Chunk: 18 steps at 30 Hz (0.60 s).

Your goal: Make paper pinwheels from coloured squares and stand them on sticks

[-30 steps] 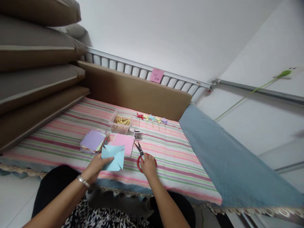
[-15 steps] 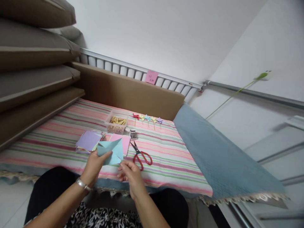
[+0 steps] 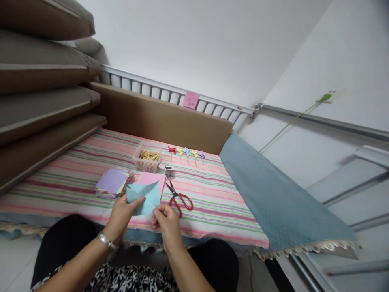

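Note:
A light blue square of paper [image 3: 146,195], with cuts in it, is raised over the striped cloth. My left hand [image 3: 123,211] grips its left side, thumb on top and fingers beneath. At the lower right corner, my right hand [image 3: 166,219] pinches the paper between thumb and forefinger, the other fingers curled. Just to the right lie scissors [image 3: 176,198] with red handles, blades apart and pointing away from me. Pink paper sheets [image 3: 151,178] lie behind the blue square, partly covered by it. Left of them is a stack of coloured paper topped with purple [image 3: 112,181].
A clear plastic box [image 3: 148,159] holds many small wooden sticks. Beside it is a small open box [image 3: 169,172] of metal pieces. Several paper pinwheels [image 3: 187,152] on sticks lie along the back. Brown cushions [image 3: 45,101] are piled at left; a pink note [image 3: 191,99] hangs on the railing.
My right thumb and forefinger have closed on the paper's lower right corner. The paper looks flatter now, and the whole view has shifted slightly.

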### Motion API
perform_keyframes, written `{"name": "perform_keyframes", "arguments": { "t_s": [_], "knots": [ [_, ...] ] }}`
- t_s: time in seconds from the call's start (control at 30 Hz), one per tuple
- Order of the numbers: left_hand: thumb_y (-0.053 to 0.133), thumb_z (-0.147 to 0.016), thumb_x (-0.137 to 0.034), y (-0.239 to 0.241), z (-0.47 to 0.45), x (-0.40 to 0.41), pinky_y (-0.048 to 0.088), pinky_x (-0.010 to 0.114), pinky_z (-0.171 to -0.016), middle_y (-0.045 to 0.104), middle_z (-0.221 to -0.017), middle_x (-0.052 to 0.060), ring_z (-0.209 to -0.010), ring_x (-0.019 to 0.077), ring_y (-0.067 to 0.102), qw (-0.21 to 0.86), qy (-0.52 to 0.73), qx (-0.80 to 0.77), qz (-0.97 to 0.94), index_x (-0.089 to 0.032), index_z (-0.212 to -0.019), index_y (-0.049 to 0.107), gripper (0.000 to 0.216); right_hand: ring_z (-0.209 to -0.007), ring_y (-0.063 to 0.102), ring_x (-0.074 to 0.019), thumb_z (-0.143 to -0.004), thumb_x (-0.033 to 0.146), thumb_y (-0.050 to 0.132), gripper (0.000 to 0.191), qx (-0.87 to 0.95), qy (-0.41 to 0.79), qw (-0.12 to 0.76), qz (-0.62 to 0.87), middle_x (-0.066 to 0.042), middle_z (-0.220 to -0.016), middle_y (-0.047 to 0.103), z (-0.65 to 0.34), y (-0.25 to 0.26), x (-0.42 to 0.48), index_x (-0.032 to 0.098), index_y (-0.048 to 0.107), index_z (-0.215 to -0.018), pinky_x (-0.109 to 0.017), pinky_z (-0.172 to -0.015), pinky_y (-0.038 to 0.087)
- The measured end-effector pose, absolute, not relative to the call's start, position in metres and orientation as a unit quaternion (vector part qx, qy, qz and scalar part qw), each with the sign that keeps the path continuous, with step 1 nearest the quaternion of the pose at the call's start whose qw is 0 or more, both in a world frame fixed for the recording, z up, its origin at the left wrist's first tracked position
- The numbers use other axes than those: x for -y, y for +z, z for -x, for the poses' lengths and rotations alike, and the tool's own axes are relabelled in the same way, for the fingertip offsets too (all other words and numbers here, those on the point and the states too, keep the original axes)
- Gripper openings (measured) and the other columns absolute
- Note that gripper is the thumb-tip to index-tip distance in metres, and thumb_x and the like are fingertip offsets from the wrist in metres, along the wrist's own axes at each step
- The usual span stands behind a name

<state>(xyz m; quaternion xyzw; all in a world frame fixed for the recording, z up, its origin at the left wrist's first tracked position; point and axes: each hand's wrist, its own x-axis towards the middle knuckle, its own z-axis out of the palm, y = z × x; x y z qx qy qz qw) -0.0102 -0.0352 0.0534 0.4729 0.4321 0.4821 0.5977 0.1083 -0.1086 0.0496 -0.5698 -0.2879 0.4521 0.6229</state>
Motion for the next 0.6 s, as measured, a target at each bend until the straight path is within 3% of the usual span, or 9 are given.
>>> {"name": "perform_keyframes", "arguments": {
  "t_s": [0.37, 0.6],
  "knots": [
    [0.076, -0.059, -0.035, 0.0513, 0.0069, 0.0385, 0.049, 0.030, -0.067, 0.073, -0.083, 0.006, -0.071, 0.0193, 0.063, 0.627, 0.477, -0.400, -0.468, -0.015, -0.087, 0.068, 0.035, -0.044, 0.048, -0.0100, -0.065, 0.024, 0.057, 0.015, 0.362, 0.390, 0.615, 0.582, 0.007, -0.050, 0.048, -0.1150, 0.0448, 0.1099, 0.021, 0.042, -0.063, -0.021, -0.045, 0.040],
    [0.076, -0.059, -0.034, 0.0563, 0.0072, 0.0421, 0.050, 0.031, -0.071, 0.073, -0.084, 0.006, -0.073, 0.0204, 0.064, 0.642, 0.469, -0.394, -0.461, -0.016, -0.086, 0.069, 0.033, -0.055, 0.045, -0.0098, -0.062, 0.014, 0.053, 0.012, 0.400, 0.333, 0.629, 0.577, 0.006, -0.062, 0.044, -0.1133, 0.0428, 0.1082, 0.020, 0.047, -0.071, -0.020, -0.052, 0.037]
  ]
}}
